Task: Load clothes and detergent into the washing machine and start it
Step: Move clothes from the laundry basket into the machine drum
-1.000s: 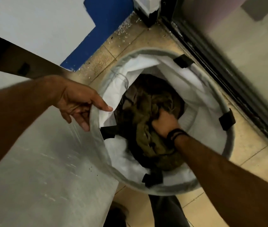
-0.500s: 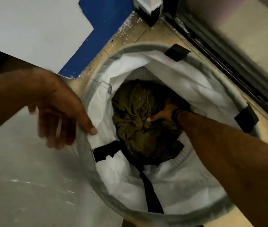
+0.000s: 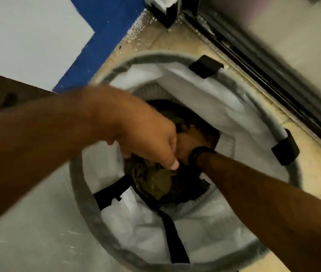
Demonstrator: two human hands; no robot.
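Right hand (image 3: 190,142): buried among the clothes (image 3: 151,179) at the bottom of the laundry basket (image 3: 89,209). Its fingers are hidden by the fabric and by the left hand, so its grip cannot be told. A dark band sits at its wrist.

Left hand (image 3: 147,140): lies directly above and just beside the right, fingers curled downward with the fingertips (image 3: 174,164) touching or just short of the olive cloth. Whether the grip has closed on fabric cannot be told.

Clothes: a dark, olive-toned heap filling the basket's floor, directly below both hands, with no clear long axis. The right hand is the deeper and nearer of the two. Judgement: the coming move is a straight upward lift through the round rim.

Basket: stands on the tiled floor (image 3: 312,173), white lining (image 3: 204,99) slumped inward, black straps (image 3: 172,236) along the wall.

Change: half a second ago the left hand held the basket's left rim; it is now inside, beside the right.
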